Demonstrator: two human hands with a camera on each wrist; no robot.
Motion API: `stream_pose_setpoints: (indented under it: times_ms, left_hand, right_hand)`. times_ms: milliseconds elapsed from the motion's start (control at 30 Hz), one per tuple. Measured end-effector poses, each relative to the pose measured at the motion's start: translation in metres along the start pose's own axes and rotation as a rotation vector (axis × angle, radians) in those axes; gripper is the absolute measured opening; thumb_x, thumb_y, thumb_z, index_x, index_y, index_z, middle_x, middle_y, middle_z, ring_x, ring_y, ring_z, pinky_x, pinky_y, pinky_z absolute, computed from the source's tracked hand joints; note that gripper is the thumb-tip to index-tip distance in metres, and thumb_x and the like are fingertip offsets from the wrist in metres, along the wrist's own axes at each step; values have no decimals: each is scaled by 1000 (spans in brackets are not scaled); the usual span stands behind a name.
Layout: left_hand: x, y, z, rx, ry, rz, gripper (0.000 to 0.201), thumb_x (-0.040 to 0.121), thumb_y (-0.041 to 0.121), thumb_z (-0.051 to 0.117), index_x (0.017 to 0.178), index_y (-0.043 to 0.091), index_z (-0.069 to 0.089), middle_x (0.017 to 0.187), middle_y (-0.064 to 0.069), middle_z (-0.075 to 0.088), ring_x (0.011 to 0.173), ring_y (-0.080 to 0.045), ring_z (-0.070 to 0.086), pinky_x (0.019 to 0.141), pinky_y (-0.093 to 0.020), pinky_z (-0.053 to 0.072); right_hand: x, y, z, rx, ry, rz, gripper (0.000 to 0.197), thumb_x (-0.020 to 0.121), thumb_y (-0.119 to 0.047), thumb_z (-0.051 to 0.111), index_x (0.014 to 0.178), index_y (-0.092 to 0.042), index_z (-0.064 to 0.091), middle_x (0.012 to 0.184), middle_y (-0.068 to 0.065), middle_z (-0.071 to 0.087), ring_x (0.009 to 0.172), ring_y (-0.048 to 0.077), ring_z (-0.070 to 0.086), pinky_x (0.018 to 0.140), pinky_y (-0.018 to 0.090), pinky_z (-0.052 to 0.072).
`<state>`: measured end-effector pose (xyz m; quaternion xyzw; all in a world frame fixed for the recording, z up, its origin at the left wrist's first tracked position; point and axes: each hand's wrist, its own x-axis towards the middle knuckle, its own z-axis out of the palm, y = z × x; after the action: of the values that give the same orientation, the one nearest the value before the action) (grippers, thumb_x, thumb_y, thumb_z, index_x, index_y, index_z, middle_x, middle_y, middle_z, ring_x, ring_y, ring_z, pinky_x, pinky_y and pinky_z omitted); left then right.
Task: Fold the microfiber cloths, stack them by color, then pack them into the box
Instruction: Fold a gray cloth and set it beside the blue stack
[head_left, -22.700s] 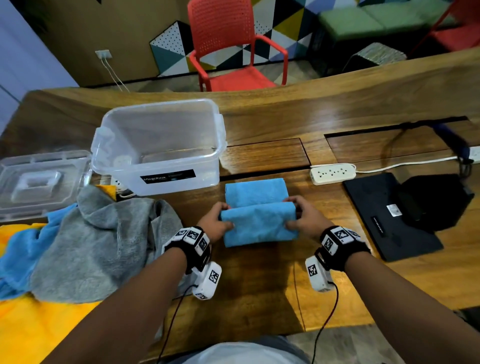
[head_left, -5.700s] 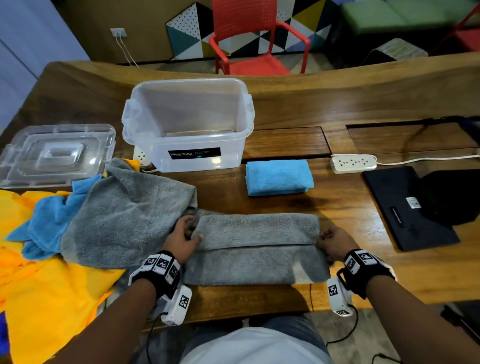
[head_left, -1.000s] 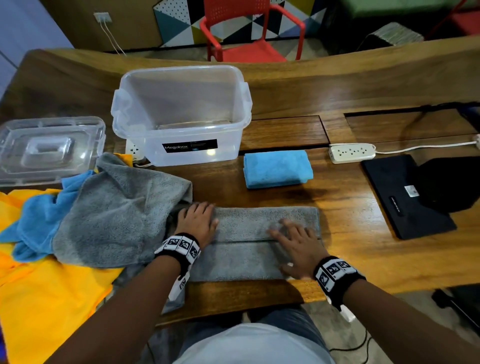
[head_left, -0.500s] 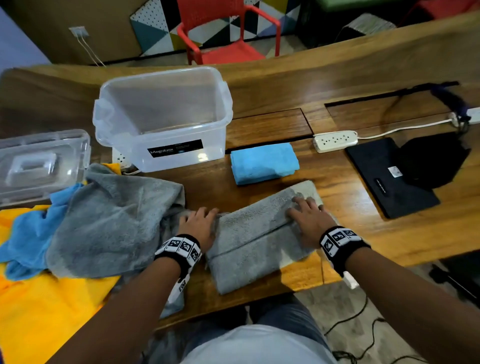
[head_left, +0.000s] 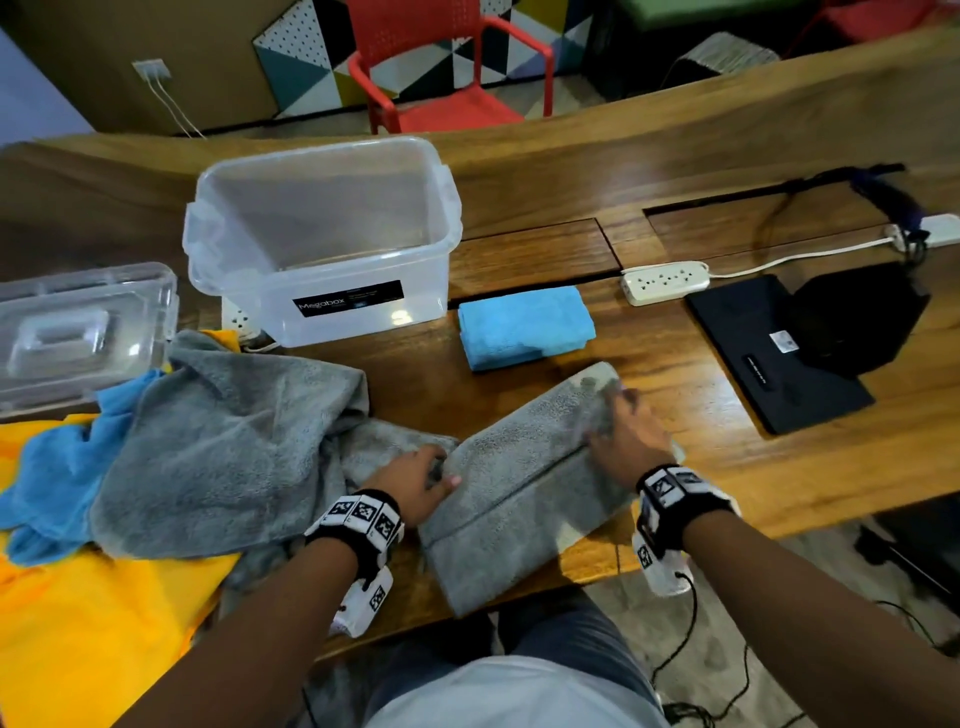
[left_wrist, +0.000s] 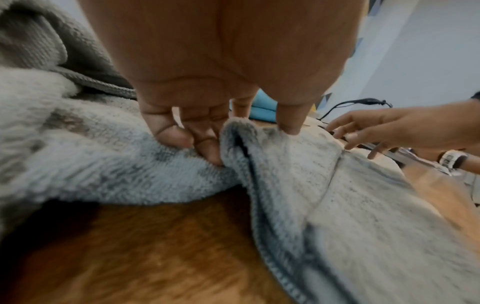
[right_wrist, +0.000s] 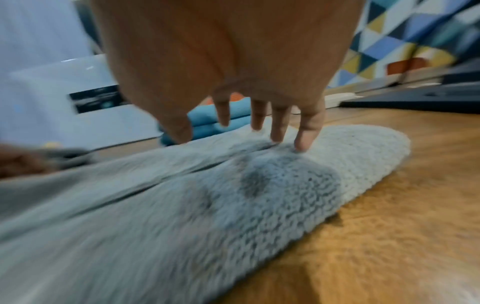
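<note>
Grey cloth (head_left: 524, 478) | lower centre, folded strip on table | soft, light, limp; likely best gripped at ends | left hand (head_left: 415, 480) pinches near end | right hand (head_left: 626, 441) flat, fingers spread, pressing far end.

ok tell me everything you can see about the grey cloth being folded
The folded grey cloth is fluffy, plush microfiber with a stitched hem, folded into a long strip whose layers meet at a seam along its length. It lies diagonally on the wooden table, near corner overhanging the edge. The left hand pinches its left end; the right hand presses straight fingers on the far end.
</note>
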<state>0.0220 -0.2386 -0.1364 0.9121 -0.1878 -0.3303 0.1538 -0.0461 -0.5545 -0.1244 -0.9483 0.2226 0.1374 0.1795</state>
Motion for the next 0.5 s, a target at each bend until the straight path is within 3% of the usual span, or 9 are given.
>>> stream_pose_setpoints:
  times_ms: [67,167,333,500]
  left_hand:
    - [3,3,-2,11,-7,-19,50,93,55,49,135,28,44,130,-5,54,113,-24,55,95,-41,48]
    - [6,2,-5,10,-22,-44,47,92,38,59,135,24,45,133,-7,53,118,-25,53,99,-39,46]
    - [4,-6,-8,7,-41,-90,46,90,37,64,130,23,49,130,-4,58,115,-23,57,93,-34,47]
    - [-2,-12,-6,-30,-28,-101,36,89,35,65,121,22,54,120,-4,63,107,-23,60,85,-30,47]
  right_hand:
    - [21,14,-12,91,46,193,78,89,-47,63,152,-20,25,153,18,29,136,43,35,108,55,38]
    - [40,26,-18,130,-53,293,79,87,-40,70,148,-12,30,143,24,43,129,44,45,104,50,43]
    - [37,14,-12,158,-145,245,55,79,-31,76,128,-11,59,123,18,64,114,37,59,96,41,50]
    - [29,-4,-12,76,-135,94,47,88,-21,66,132,-13,50,122,21,60,115,40,56,96,42,47]
